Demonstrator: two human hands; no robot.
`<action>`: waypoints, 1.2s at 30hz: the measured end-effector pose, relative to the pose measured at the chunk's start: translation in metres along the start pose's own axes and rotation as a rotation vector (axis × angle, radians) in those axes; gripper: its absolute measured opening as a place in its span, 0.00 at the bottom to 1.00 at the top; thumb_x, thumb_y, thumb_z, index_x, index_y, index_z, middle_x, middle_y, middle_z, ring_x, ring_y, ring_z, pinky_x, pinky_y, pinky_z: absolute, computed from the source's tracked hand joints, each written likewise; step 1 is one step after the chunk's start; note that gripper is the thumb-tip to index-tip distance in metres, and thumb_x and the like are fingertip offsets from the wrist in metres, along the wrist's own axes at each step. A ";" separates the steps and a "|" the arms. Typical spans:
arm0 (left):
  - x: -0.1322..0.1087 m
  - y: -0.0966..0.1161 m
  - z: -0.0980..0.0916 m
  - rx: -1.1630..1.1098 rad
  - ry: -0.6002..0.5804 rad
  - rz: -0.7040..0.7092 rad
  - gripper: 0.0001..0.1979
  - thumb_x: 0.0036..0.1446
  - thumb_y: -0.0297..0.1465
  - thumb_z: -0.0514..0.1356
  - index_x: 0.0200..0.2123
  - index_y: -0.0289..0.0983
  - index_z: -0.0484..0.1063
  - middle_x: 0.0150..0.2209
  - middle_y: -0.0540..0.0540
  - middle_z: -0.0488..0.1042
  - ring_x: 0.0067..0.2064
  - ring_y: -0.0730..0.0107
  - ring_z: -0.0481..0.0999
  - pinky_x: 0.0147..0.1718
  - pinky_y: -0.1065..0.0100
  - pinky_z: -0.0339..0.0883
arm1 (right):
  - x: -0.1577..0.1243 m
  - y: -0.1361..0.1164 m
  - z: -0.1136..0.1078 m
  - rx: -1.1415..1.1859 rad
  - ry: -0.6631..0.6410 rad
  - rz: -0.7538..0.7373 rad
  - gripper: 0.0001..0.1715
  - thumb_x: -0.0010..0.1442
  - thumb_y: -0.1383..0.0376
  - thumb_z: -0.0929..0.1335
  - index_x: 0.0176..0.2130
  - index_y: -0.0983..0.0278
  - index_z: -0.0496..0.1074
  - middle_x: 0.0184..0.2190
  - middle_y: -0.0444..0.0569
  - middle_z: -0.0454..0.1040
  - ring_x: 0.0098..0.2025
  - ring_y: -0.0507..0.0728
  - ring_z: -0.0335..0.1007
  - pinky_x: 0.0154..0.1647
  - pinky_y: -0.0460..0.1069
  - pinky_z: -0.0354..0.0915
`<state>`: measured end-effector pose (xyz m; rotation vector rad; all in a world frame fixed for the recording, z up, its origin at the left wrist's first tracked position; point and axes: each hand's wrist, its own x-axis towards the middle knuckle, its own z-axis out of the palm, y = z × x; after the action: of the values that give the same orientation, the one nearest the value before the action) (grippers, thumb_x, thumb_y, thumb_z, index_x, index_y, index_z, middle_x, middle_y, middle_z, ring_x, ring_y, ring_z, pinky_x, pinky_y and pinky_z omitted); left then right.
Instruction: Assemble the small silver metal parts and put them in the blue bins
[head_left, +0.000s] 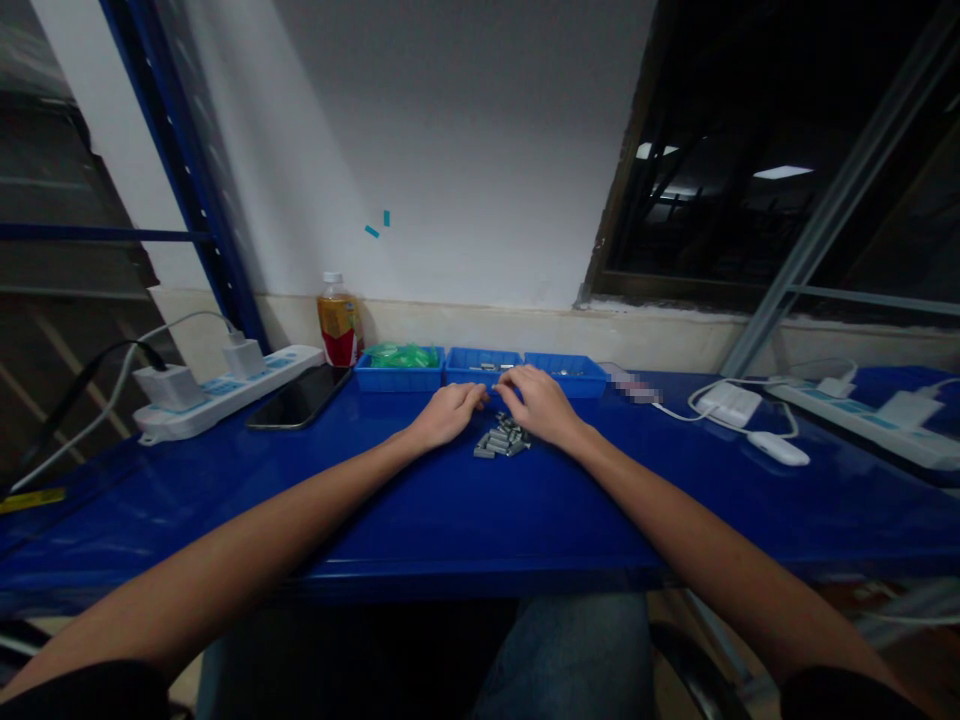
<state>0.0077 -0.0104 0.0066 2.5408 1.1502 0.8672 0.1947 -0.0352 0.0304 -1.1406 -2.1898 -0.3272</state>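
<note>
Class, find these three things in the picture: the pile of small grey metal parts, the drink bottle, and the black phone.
pile of grey metal parts [501,439]: head view, middle of the heap.
drink bottle [338,330]: head view, on its label.
black phone [300,397]: head view, centre of its dark screen.

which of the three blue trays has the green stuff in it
The leftmost blue tray, next to the bottle. It holds green bags; the middle tray and right tray show none.

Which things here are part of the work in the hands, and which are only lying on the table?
In use: left hand, right hand, pile of small grey metal parts, three blue trays.

Lying about: drink bottle, phone, power strip, white adapter with cable.
</note>
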 end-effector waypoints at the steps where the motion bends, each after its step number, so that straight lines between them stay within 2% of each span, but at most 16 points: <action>1: -0.001 -0.002 0.001 0.061 0.001 0.008 0.20 0.66 0.36 0.42 0.45 0.37 0.72 0.43 0.44 0.76 0.45 0.63 0.72 0.46 0.63 0.63 | 0.002 0.008 -0.005 -0.031 0.049 0.041 0.13 0.65 0.62 0.59 0.35 0.64 0.70 0.35 0.52 0.73 0.41 0.58 0.65 0.44 0.51 0.58; 3: -0.002 -0.007 0.002 0.199 -0.039 0.022 0.19 0.63 0.33 0.47 0.55 0.40 0.65 0.53 0.42 0.71 0.53 0.59 0.68 0.50 0.57 0.61 | 0.005 0.032 -0.016 -0.109 0.166 0.163 0.15 0.65 0.62 0.58 0.36 0.65 0.70 0.36 0.55 0.72 0.42 0.60 0.65 0.46 0.53 0.58; 5: -0.002 -0.010 0.004 0.282 -0.131 0.007 0.22 0.62 0.30 0.48 0.58 0.42 0.62 0.58 0.41 0.66 0.56 0.55 0.65 0.50 0.52 0.60 | 0.002 0.059 -0.023 -0.213 0.242 0.309 0.14 0.64 0.62 0.60 0.41 0.67 0.70 0.39 0.58 0.72 0.45 0.63 0.64 0.47 0.55 0.58; 7: -0.001 -0.012 0.005 0.307 -0.198 -0.019 0.21 0.62 0.29 0.46 0.57 0.42 0.64 0.58 0.41 0.66 0.57 0.54 0.64 0.50 0.49 0.60 | -0.003 0.079 -0.024 -0.291 0.222 0.419 0.16 0.62 0.62 0.62 0.45 0.69 0.69 0.42 0.61 0.71 0.46 0.65 0.63 0.47 0.56 0.58; 9: -0.001 -0.011 0.005 0.306 -0.197 -0.008 0.21 0.63 0.30 0.44 0.56 0.42 0.66 0.57 0.42 0.67 0.57 0.53 0.64 0.50 0.49 0.60 | -0.008 0.086 -0.020 -0.293 0.136 0.438 0.16 0.61 0.62 0.64 0.45 0.69 0.70 0.42 0.60 0.71 0.46 0.64 0.64 0.47 0.55 0.58; 11: -0.001 -0.009 0.003 0.281 -0.181 0.075 0.21 0.64 0.30 0.45 0.57 0.44 0.64 0.57 0.43 0.67 0.56 0.55 0.65 0.50 0.51 0.60 | -0.009 0.078 -0.011 -0.231 0.039 0.374 0.14 0.61 0.61 0.63 0.42 0.67 0.71 0.39 0.57 0.73 0.43 0.62 0.65 0.46 0.54 0.59; 15: -0.001 -0.004 0.000 0.227 -0.230 0.314 0.18 0.63 0.30 0.48 0.54 0.44 0.68 0.53 0.44 0.69 0.52 0.63 0.67 0.51 0.61 0.61 | -0.003 0.036 0.005 -0.107 -0.100 0.201 0.11 0.62 0.61 0.64 0.40 0.64 0.72 0.37 0.52 0.74 0.41 0.59 0.65 0.43 0.52 0.59; 18: -0.001 -0.003 -0.001 0.231 -0.227 0.317 0.14 0.62 0.31 0.51 0.48 0.41 0.72 0.45 0.43 0.72 0.47 0.64 0.70 0.47 0.64 0.63 | -0.001 0.011 0.012 -0.046 -0.167 0.109 0.10 0.62 0.61 0.64 0.39 0.63 0.72 0.36 0.51 0.74 0.41 0.57 0.65 0.43 0.51 0.59; 22: 0.000 -0.003 0.003 0.119 -0.180 0.205 0.08 0.58 0.29 0.56 0.37 0.37 0.74 0.37 0.44 0.72 0.40 0.65 0.72 0.43 0.65 0.65 | -0.005 0.004 0.016 0.019 -0.203 0.062 0.09 0.62 0.64 0.63 0.39 0.63 0.71 0.36 0.49 0.74 0.41 0.56 0.65 0.44 0.51 0.59; 25: 0.004 -0.003 0.005 -0.232 -0.138 -0.026 0.05 0.56 0.26 0.57 0.34 0.34 0.73 0.33 0.45 0.74 0.36 0.68 0.74 0.40 0.66 0.67 | -0.007 0.005 0.018 0.076 -0.184 0.045 0.09 0.63 0.65 0.62 0.41 0.64 0.71 0.36 0.50 0.74 0.41 0.56 0.65 0.44 0.50 0.59; 28: 0.007 0.000 0.003 -0.681 -0.014 -0.256 0.04 0.57 0.26 0.57 0.36 0.33 0.70 0.32 0.45 0.75 0.35 0.70 0.75 0.39 0.66 0.69 | -0.008 0.001 0.016 0.136 -0.108 0.015 0.11 0.61 0.65 0.64 0.44 0.64 0.69 0.36 0.49 0.73 0.40 0.56 0.66 0.43 0.50 0.60; 30: 0.007 0.004 -0.001 -0.902 0.073 -0.342 0.05 0.57 0.27 0.58 0.38 0.33 0.68 0.35 0.44 0.76 0.37 0.71 0.76 0.42 0.64 0.69 | -0.008 -0.004 0.014 0.136 -0.055 0.003 0.13 0.59 0.64 0.66 0.45 0.64 0.68 0.36 0.49 0.72 0.40 0.56 0.66 0.43 0.50 0.60; 32: 0.005 0.008 -0.004 -1.038 0.108 -0.404 0.07 0.56 0.26 0.59 0.40 0.35 0.67 0.38 0.44 0.76 0.39 0.72 0.76 0.44 0.63 0.69 | -0.007 -0.008 0.012 0.097 -0.013 -0.004 0.12 0.59 0.64 0.66 0.44 0.64 0.69 0.37 0.50 0.72 0.41 0.57 0.66 0.43 0.50 0.60; 36: 0.003 0.014 -0.005 -1.170 0.093 -0.465 0.07 0.56 0.25 0.58 0.40 0.36 0.67 0.38 0.45 0.76 0.40 0.72 0.76 0.45 0.62 0.69 | -0.006 -0.011 0.009 0.003 0.008 -0.025 0.09 0.63 0.65 0.62 0.39 0.63 0.70 0.38 0.52 0.72 0.44 0.58 0.66 0.44 0.51 0.60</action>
<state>0.0150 -0.0183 0.0175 1.2465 0.8024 1.0760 0.1848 -0.0409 0.0202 -1.1088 -2.1980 -0.3383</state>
